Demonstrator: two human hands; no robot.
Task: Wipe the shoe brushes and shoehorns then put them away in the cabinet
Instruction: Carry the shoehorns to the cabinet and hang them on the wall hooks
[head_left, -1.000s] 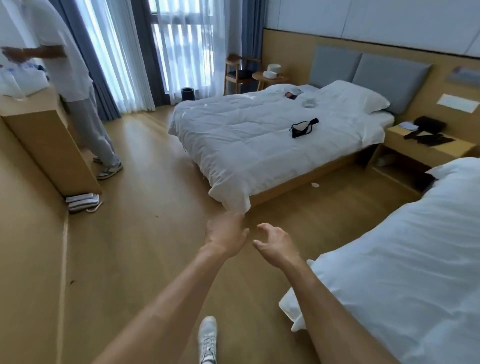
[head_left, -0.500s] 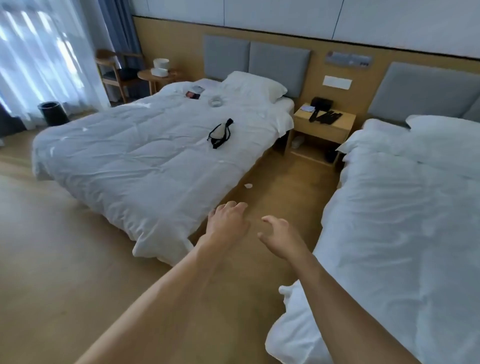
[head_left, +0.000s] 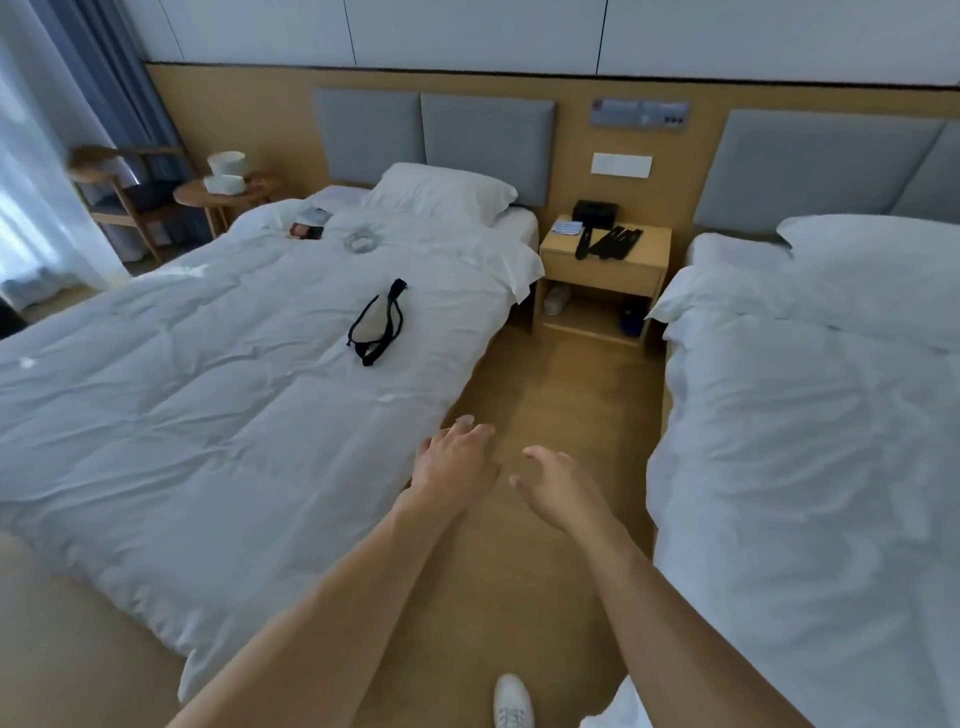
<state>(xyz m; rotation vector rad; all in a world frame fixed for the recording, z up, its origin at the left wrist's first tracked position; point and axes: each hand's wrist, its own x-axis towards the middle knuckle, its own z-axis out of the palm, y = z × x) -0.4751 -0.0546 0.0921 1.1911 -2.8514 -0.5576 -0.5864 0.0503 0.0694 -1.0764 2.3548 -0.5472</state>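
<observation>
Several black shoe brushes and shoehorns (head_left: 609, 242) lie on top of the wooden nightstand (head_left: 602, 273) between the two beds, far ahead of me. My left hand (head_left: 454, 465) and my right hand (head_left: 558, 488) are stretched forward over the floor of the aisle, side by side and a little apart. Both are empty, with fingers loosely spread. They are well short of the nightstand.
A white bed (head_left: 208, 389) on the left carries a black-and-white pouch (head_left: 377, 322), a clear round item (head_left: 360, 241) and a small packet (head_left: 307, 226). A second white bed (head_left: 810, 441) is on the right. A black box (head_left: 595, 213) stands on the nightstand. My white shoe (head_left: 513, 701) is below.
My view has swung right and moved forward into the aisle between the beds. The nightstand is now closer and more central. Both hands stay outstretched and empty.
</observation>
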